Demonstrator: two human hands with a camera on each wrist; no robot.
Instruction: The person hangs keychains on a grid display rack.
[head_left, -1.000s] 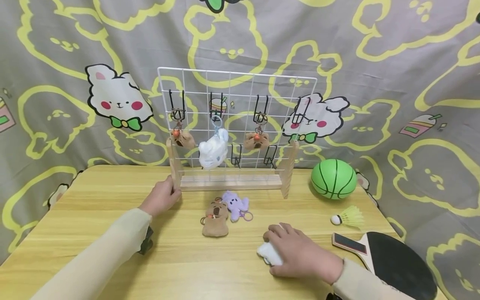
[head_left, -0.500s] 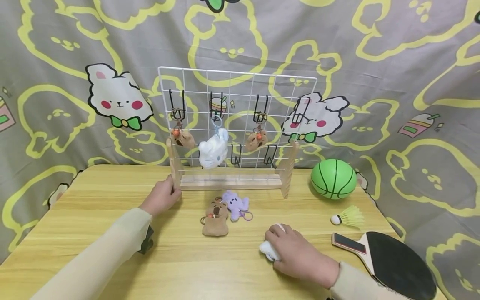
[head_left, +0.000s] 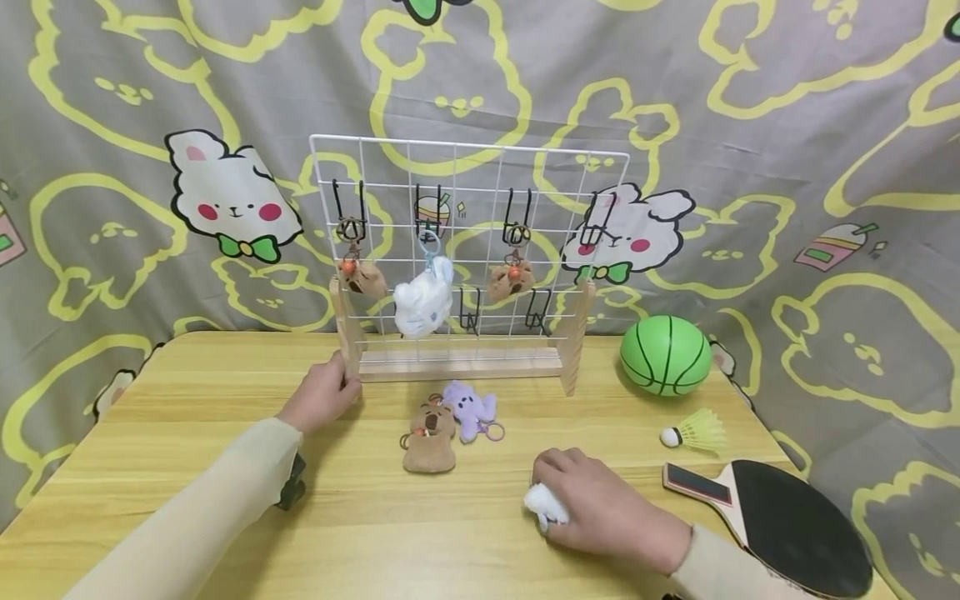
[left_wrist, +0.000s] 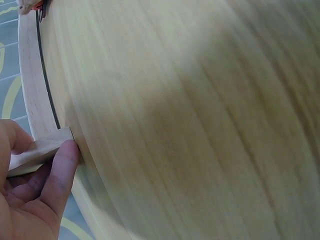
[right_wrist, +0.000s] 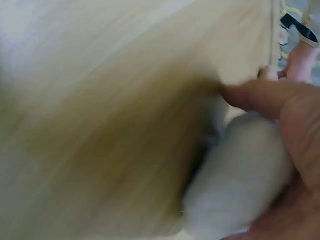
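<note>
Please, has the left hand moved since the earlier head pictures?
No, not visibly. Judged against the left wooden leg of the rack, the left hand stays in the same place, gripping that leg near its foot.

From head: faces forward and down, far enough back to frame table (head_left: pixel 375 542), rack (head_left: pixel 461 365) and curtain (head_left: pixel 465 67). From left wrist: peers close past left hand (left_wrist: pixel 30 210) at rack's wooden side (left_wrist: pixel 44 146), shared with head view. From right wrist: angles down, tight on right hand (right_wrist: pixel 301 135) and white plush (right_wrist: pixel 240 175), likewise shared with head view.
</note>
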